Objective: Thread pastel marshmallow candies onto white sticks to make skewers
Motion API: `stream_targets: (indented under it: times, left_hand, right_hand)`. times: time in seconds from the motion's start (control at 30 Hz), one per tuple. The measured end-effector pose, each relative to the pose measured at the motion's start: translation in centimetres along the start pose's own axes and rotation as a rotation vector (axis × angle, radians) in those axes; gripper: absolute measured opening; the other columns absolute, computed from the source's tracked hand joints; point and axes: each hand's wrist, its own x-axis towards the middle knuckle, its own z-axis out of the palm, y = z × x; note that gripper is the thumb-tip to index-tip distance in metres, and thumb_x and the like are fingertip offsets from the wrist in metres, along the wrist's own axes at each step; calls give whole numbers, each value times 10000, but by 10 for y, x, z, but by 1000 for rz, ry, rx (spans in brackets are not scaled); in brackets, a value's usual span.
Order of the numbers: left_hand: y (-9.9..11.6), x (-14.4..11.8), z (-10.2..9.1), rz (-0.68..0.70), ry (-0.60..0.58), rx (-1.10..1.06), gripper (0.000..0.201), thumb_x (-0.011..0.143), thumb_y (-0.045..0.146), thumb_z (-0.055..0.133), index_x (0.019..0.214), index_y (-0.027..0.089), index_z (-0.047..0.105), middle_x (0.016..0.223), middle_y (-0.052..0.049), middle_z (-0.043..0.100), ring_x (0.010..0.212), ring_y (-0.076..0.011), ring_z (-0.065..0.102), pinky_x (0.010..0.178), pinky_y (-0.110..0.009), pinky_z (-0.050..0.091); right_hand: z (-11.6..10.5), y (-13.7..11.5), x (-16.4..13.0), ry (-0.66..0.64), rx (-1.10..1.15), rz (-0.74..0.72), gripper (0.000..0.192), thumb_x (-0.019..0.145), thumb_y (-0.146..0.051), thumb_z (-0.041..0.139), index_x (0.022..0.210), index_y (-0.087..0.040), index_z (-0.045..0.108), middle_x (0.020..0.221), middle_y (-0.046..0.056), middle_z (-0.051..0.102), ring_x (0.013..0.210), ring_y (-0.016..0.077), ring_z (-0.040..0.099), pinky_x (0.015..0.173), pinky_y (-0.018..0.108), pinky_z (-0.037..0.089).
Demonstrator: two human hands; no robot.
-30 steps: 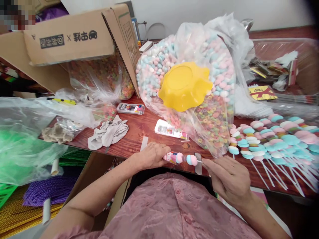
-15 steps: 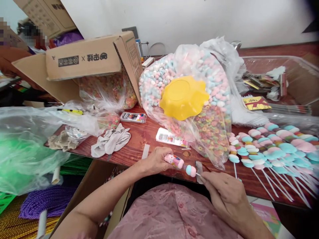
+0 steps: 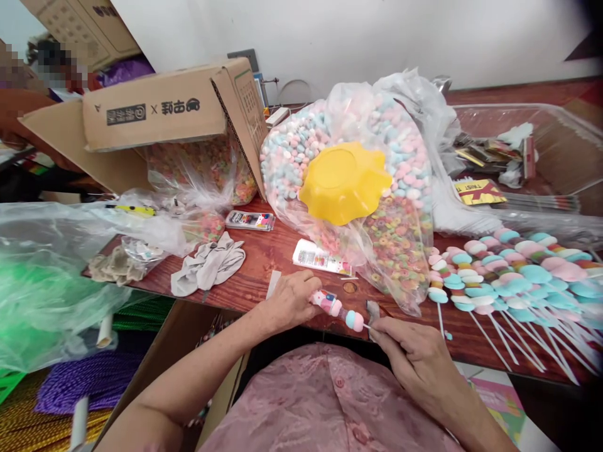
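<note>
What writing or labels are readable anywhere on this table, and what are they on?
"X": upside-down print on the cardboard box; the characters and dark logo beside it are too unclear to read.
"TWIST": likely, on the yellow packet; partly blurred.
Small cards and on the table: print too small to read.
Upper-left box: print blurred.

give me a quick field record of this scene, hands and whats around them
left hand: grips the candy end of a candy skewer
right hand: pinches the skewer's stick end
table: red-brown wood
centre: clear bag of pastel candy, yellow bowl on it
right: pile of finished skewers
left: grey cloth, cardboard box
</note>
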Motion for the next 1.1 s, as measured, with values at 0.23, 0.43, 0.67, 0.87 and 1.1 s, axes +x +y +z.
stream_targets:
  times: [0.23,0.43,0.67,0.87,1.1]
  left_hand:
    - [8,1,5,121,4,78,62,807,206,555,755,175,562,705,-23,582,646,-157,528,558,-268,318]
    - [-1,-1,7,243,249,123,131,845,214,496,730,178,548,676,-19,553,621,-145,498,556,-277,323]
    - [5,-3,7,216,61,219,155,886,305,521,808,182,573,747,-29,601,677,-166,555,575,-287,354]
    - [13,-5,20,153,-54,99,250,870,422,591,817,179,573,730,-21,613,679,-177,590,576,-284,360]
    - [29,4,16,38,-206,11,212,856,384,621,809,181,588,760,-28,650,706,-186,621,620,-279,380]
  right_hand:
    - [-2,-3,5,-92,-3,73,338,976,-274,435,686,-196,592,583,-5,590,528,123,560,546,263,341]
    - [1,12,17,-168,152,266,304,908,-265,472,620,-203,546,565,-26,562,540,121,517,548,253,335]
    - [15,9,15,-114,53,155,296,936,-239,449,673,-192,574,573,-15,571,522,119,508,555,263,307]
    - [23,1,16,4,-16,-34,294,957,-193,442,701,-171,585,589,-3,563,540,117,500,583,269,305]
    - [35,3,28,-47,-79,-194,289,930,-125,399,727,-157,601,626,19,599,562,124,490,601,283,289]
